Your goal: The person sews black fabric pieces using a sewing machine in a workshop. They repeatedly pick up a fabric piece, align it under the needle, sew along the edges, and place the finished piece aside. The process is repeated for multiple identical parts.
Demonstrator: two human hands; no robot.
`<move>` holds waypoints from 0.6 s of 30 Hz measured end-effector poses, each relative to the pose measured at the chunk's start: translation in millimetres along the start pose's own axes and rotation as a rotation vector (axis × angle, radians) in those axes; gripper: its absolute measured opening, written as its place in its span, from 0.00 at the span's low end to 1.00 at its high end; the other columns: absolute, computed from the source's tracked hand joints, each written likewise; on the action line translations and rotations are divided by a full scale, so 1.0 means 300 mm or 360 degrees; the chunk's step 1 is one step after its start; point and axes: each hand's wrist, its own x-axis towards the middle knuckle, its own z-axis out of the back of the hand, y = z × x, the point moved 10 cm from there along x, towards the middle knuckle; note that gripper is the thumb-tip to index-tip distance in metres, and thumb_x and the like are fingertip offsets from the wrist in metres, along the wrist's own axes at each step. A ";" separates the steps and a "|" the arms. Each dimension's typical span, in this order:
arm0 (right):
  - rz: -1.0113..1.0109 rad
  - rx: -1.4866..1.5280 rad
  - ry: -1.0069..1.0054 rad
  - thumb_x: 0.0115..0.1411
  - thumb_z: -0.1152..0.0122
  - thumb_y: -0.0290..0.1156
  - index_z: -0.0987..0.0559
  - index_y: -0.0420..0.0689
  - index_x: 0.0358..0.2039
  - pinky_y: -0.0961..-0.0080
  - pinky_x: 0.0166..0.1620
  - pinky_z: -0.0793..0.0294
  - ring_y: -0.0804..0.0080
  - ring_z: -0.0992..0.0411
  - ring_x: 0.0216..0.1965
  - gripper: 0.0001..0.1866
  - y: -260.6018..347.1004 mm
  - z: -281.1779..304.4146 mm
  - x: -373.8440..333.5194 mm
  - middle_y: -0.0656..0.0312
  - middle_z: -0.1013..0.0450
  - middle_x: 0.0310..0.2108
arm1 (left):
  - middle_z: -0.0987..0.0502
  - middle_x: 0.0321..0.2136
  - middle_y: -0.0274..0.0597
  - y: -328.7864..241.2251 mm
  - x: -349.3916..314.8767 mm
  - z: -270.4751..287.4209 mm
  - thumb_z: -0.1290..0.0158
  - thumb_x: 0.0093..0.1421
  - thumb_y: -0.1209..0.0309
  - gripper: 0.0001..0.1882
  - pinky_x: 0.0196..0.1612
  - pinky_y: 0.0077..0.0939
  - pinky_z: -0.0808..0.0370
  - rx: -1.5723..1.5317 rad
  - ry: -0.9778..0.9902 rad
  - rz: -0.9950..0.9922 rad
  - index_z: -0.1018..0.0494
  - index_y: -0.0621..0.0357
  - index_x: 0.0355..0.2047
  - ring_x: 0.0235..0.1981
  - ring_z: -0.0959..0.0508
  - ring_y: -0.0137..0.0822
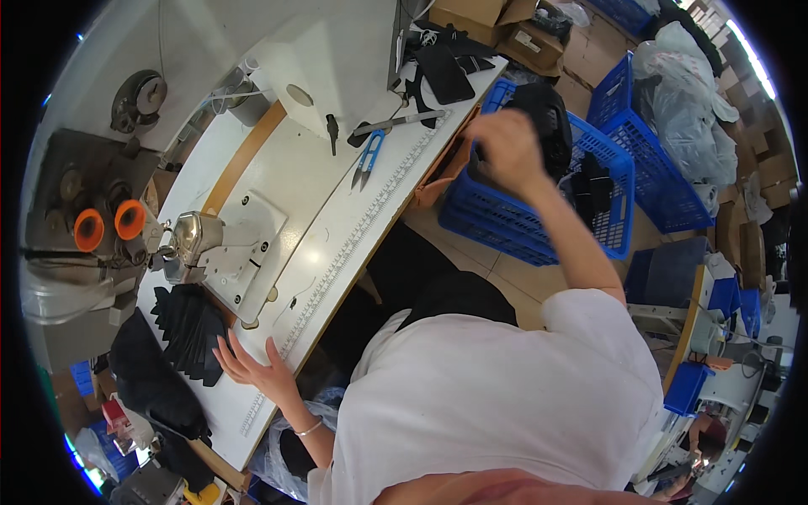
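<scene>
My left hand (255,369) hovers by the front edge of the white sewing table (316,252), fingers spread, with nothing in it. Beside its fingertips lies a fanned stack of black fabric pieces (187,332), next to a larger black fabric bundle (151,370). My right hand (509,147) is over the near side of a blue plastic basket (497,215) that holds black pieces. Motion smears its fingers, so whether they grip anything does not show. The sewing machine's metal head (194,240) stands just beyond the fabric stack.
On the table lie blue-handled thread snips (368,160), a grey pen-like tool (400,122) and a black phone (444,74). A ruler strip (362,202) runs along the front edge. Another blue basket (648,160) with plastic bags stands farther right, and cardboard boxes (530,46) sit behind.
</scene>
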 end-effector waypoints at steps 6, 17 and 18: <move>-0.0501 -0.0402 0.1443 0.51 0.45 0.11 0.38 0.57 0.76 0.53 0.74 0.38 0.47 0.45 0.77 0.51 -0.740 -0.161 -0.488 0.57 0.45 0.78 | 0.34 0.72 0.48 0.019 0.195 0.037 0.37 0.66 0.63 0.33 0.75 0.54 0.50 0.0062 -0.0045 -0.0077 0.31 0.56 0.70 0.75 0.41 0.56; -0.0126 -0.0637 0.1468 0.60 0.38 0.20 0.21 0.47 0.61 0.61 0.61 0.25 0.54 0.25 0.62 0.27 -0.785 -0.056 -0.364 0.55 0.23 0.62 | 0.29 0.66 0.47 0.151 0.227 0.016 0.34 0.61 0.62 0.33 0.73 0.51 0.40 0.0090 0.0136 0.0017 0.28 0.59 0.65 0.71 0.35 0.50; -0.0290 -0.0642 0.1198 0.64 0.44 0.21 0.22 0.45 0.62 0.62 0.60 0.26 0.53 0.25 0.62 0.24 -0.817 0.027 -0.345 0.56 0.23 0.62 | 0.29 0.65 0.47 0.147 0.227 0.029 0.33 0.60 0.63 0.34 0.72 0.50 0.38 0.0082 0.0105 -0.0006 0.28 0.59 0.65 0.70 0.34 0.50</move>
